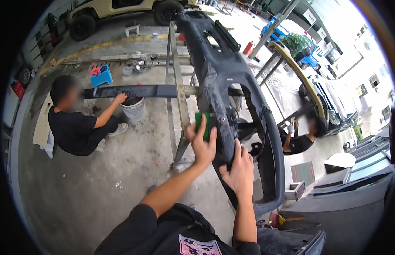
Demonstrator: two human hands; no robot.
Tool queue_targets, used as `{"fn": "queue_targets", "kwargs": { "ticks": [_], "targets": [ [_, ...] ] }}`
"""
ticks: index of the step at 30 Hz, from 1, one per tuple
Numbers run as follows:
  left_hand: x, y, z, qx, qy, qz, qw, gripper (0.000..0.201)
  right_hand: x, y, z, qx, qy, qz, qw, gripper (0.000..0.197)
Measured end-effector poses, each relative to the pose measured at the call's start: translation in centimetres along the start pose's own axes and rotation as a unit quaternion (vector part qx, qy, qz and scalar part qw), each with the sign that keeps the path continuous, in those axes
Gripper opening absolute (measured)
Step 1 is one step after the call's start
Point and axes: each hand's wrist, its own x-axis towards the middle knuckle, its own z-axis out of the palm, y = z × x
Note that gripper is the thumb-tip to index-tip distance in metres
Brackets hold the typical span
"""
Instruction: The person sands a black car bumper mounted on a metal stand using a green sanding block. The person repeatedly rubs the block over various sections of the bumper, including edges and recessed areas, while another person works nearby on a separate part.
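Note:
A long dark car bumper (209, 70) lies lengthwise in front of me on a metal stand (178, 85), its surface scuffed with pale dusty patches. My left hand (202, 142) has its fingers spread over a flat green pad (200, 123), pressing it against the bumper's left side. Part of the pad is hidden under the fingers. Lower down, my right hand (240, 170) grips the bumper beside its large opening, thumb on one side and fingers on the other. The undersides of the right fingers are out of sight.
At left a crouching person (74, 123) reaches toward a bucket (133, 108) beside a dark panel (142, 91) and a blue stool (101, 75). Another person (301, 138) works at right by a tan bumper (310, 80). A dark bin (286, 240) stands close on my right.

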Motion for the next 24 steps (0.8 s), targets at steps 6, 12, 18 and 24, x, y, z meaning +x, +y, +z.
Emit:
{"fn": "queue_targets", "kwargs": {
  "ticks": [6,12,18,24],
  "targets": [
    [0.4,0.9,0.1,-0.010,-0.019,-0.040,0.999,0.057,0.3,-0.3,-0.3,-0.011,-0.025,0.032,0.999,0.086],
    [2.8,1.2,0.8,-0.082,-0.028,-0.113,0.990,0.056,-0.1,-0.1,0.1,-0.015,0.000,0.030,0.999,0.087],
    [-3.0,1.7,-3.0,-0.049,-0.105,-0.079,0.990,0.057,0.2,-0.3,0.0,0.003,-0.003,0.030,1.000,0.088],
    [-2.1,1.7,-3.0,-0.075,-0.105,-0.111,0.985,0.056,0.1,-0.4,0.2,0.007,-0.004,0.029,1.000,0.087]
  ]
}}
